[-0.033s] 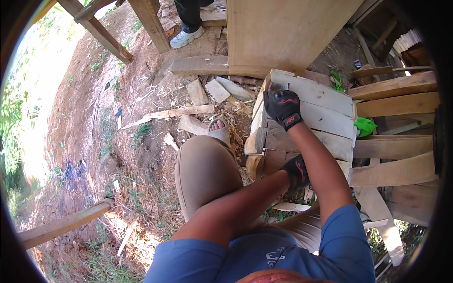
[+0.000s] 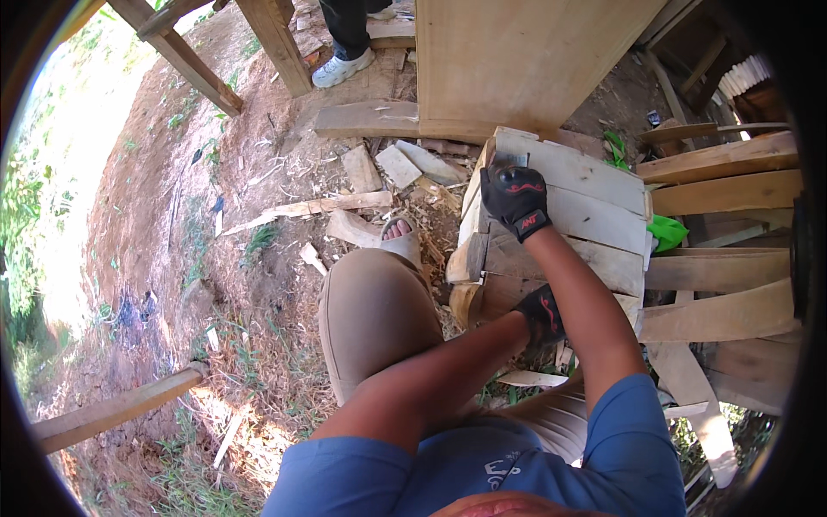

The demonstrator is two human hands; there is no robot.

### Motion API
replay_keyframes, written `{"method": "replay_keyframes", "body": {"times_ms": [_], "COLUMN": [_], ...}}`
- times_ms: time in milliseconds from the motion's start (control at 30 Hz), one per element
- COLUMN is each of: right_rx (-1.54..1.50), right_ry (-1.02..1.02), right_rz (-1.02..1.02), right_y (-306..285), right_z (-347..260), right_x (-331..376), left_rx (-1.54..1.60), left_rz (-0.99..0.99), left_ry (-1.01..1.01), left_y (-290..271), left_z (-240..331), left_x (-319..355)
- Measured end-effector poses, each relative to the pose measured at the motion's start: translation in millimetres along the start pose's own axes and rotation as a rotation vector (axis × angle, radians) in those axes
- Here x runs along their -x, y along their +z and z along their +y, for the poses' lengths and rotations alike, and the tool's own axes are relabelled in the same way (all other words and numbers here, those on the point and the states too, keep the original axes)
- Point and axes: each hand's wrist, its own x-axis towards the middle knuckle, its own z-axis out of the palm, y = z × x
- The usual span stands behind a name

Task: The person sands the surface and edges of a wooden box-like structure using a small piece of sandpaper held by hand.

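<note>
Pallet [image 2: 586, 207] pale, weathered planks; right hand [image 2: 515, 200] perhaps gripping tool.

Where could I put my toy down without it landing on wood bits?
The bare dirt slope left of the scattered wood scraps is free. Around the sandalled foot and the plank stack under the right hand it is crowded with offcuts.

An outdoor woodworking yard: bare dirt ground [image 2: 155, 215] at left strewn with wood offcuts [image 2: 362, 168] and shavings, rough planks [image 2: 724, 159] stacked right, timber posts [image 2: 185, 56] upper left.
</note>
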Motion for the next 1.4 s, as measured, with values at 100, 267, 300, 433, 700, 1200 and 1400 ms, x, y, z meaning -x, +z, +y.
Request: {"method": "replay_keyframes", "body": {"times_ms": [100,267,300,433,700,1200,1400], "right_rx": [-0.119,-0.033,0.063,0.143,0.076,0.136,0.05], "right_ry": [-0.261,-0.056,0.068,0.206,0.25,0.262,0.096], "right_rz": [-0.305,-0.009,-0.033,-0.136,-0.375,-0.091,-0.12], "right_y": [1.9,4.7,5.9,9.9,-35.2,48.5,36.5], "right_z": [-1.4,49.0,69.6,97.8,66.7,73.7,47.2], "right_x": [12.5,8.6,1.5,10.3,74.6,-67.6,-38.7], "left_rx": [0.182,0.387,0.338,-0.668,-0.26,-0.484,0.845], "left_rz": [0.005,0.176,0.214,0.165,0.06,-0.163,0.206], "left_ry": [0.011,0.169,0.174,0.257,0.14,0.07,0.106], "left_y": [-10.1,-15.5,-17.6,-27.7,-24.6,-28.8,17.7], "left_z": [5.6,15.0,15.1,19.5,21.8,20.5,-8.0], "left_x": [1.8,-7.3,-7.9,-6.0,-4.5,-2.4,-0.9]}}
